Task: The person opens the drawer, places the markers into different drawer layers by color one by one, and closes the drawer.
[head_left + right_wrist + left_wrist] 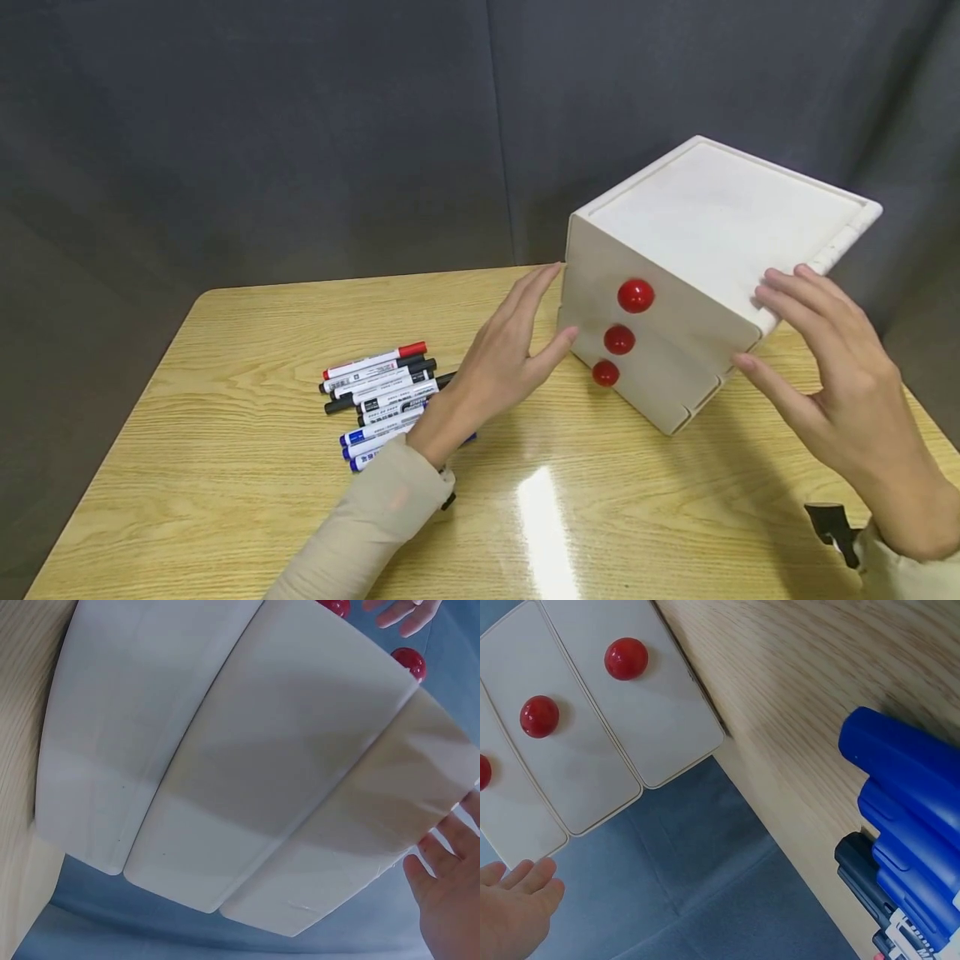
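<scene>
A white drawer unit [727, 217] stands at the right of the table, its front turned toward the left and near side. Down that front run three drawers, each with a round red knob [635, 296]. My left hand [506, 354], fingers extended and thumb apart, is beside the front's left edge; in the left wrist view the hand [517, 911] shows just off the unit's corner. On the other side, my right hand [847, 383] has its fingertips at the top's right edge, thumb near the front corner. From the right wrist, the unit's side panels and the hand [454, 881] appear.
Several whiteboard markers [378, 360] with red, black and blue caps lie in a row left of centre, partly covered by my left forearm. The wooden table [225, 500] ends at a dark curtain [300, 150]. A black strap-like piece [831, 523] sits by my right wrist.
</scene>
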The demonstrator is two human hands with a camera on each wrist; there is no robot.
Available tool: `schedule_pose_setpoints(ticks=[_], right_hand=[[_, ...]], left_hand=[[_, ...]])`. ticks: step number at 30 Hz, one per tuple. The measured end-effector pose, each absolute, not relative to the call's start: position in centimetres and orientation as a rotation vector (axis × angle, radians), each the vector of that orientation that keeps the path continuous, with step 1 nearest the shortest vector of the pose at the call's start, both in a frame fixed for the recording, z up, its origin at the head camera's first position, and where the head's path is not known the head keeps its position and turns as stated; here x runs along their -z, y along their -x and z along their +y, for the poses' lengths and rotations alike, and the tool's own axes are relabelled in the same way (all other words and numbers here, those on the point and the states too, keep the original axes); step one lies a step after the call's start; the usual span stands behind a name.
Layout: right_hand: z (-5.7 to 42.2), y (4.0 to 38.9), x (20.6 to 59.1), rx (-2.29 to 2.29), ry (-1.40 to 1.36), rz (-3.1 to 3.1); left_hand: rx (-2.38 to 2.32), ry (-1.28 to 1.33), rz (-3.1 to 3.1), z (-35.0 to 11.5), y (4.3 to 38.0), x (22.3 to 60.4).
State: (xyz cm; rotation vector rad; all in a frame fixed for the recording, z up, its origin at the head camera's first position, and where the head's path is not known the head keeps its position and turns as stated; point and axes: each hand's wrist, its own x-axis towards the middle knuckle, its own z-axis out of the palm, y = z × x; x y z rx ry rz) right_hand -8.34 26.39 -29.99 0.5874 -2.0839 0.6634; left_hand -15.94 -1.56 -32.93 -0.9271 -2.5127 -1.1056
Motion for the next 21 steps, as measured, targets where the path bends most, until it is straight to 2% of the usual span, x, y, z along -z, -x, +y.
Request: schedule_pose_setpoints(ticks=[21], right_hand=[[27.4, 8.8, 30.5, -0.692, -0.579, -2.084]], left_hand=[[1.142, 0.983, -2.466, -0.3, 15.9, 32.8]])
